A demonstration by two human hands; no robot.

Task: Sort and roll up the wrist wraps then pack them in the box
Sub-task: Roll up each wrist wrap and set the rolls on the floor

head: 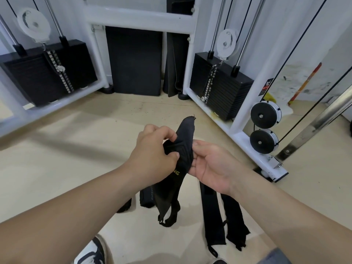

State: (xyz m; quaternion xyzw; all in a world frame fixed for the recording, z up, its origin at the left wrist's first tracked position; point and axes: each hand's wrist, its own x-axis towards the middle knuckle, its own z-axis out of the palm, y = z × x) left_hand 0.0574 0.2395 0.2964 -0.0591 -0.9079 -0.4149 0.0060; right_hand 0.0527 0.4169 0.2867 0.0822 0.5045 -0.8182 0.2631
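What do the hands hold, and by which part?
Both the left hand and right hand grip a black fabric wrist wrap near its upper end; the rest hangs.

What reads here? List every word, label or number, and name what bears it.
"NG", yellow, rest of the word hidden behind the left hand, on the held wrist wrap.
Grey lettering on a second wrap, on the floor: too blurred to read.
Red and black sticker on the white machine frame: too small to read.

I see matt black woven cloth wrist wrap [183,159], frayed end; glossy white painted metal frame [141,20]; smooth beige floor [76,149].
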